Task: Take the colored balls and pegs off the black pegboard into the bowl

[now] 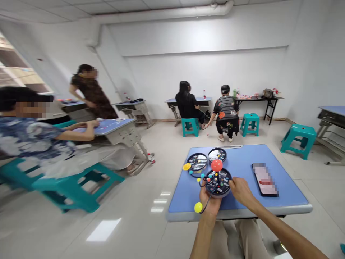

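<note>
My left hand [211,202] holds a round black-rimmed dish [219,182] from below, just above the near part of the blue desk [250,158]. Small coloured pieces dot the inside of the dish. Curved dark stalks run out from it, one to a red ball [216,165], another to a yellow-green ball [198,207]. At the right rim of the dish, my right hand [241,190] is closed with its fingertips on the edge. Behind it are two similar round dishes [197,162] [217,155], with a yellow-orange cap [187,166] beside the left one.
A phone [265,180] lies on the desk's right side. Green stools [298,140] stand on the tiled floor, with a small bottle [151,158] at left. A seated person [40,136] works at a neighbouring desk; another stands behind. Two people [226,108] are near the back wall.
</note>
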